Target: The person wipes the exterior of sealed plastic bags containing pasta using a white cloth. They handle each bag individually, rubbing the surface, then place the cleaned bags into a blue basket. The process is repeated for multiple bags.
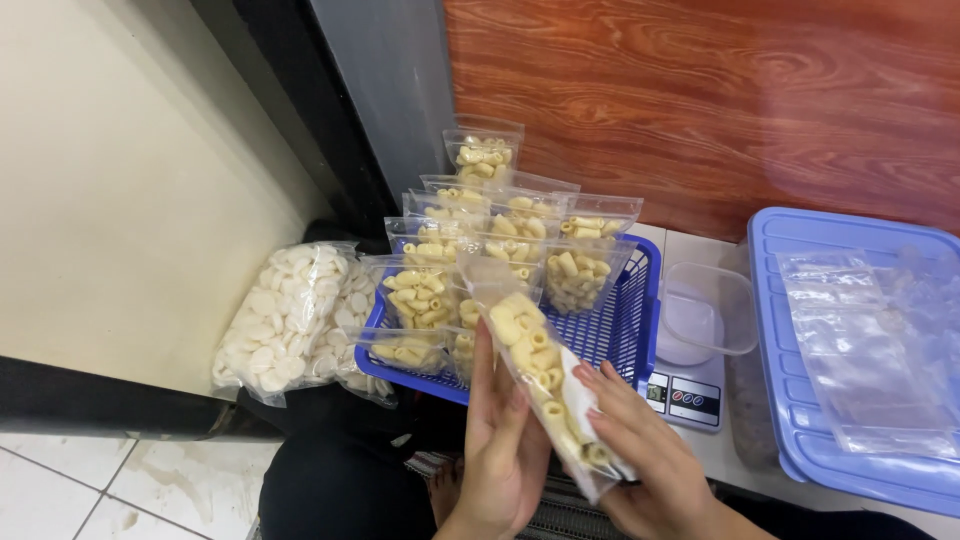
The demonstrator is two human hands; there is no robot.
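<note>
— So, where does the small clear plastic bag of pale tube-shaped crackers (545, 385) sit at this moment?

— Between both hands, tilted, above the lap and just in front of the blue slotted plastic basket (625, 330). The left hand (500, 450) lies flat along its near side with the fingers stretched up its length. The right hand (640, 455) presses its fingers against the lower half, so the bag is pinched between the two palms rather than gripped by fingertips.

— What could go wrong from here, as you judge it?

— The bag leans and its top points towards the basket. If that top is not sealed, a squeeze from the palms could push crackers out. A hard press might also crush the brittle pieces. The upright filled bags (500, 235) in the basket stand crowded, so knocking one could tip its neighbours.

— And what can't you make out?

— Whether the held bag's mouth is closed; the plastic is too glossy to tell. The bottom corner hides behind the right hand. The small white digital scale (690, 395) is partly covered by the clear square plastic tub (705, 305) on it, so its display is unreadable. The blue plastic lid with empty clear bags (860, 350) is cut off at the right edge. The large clear sacks of white round chips (280, 320) against the cream wall (120, 180) overlap, so I can't count them for sure.
</note>
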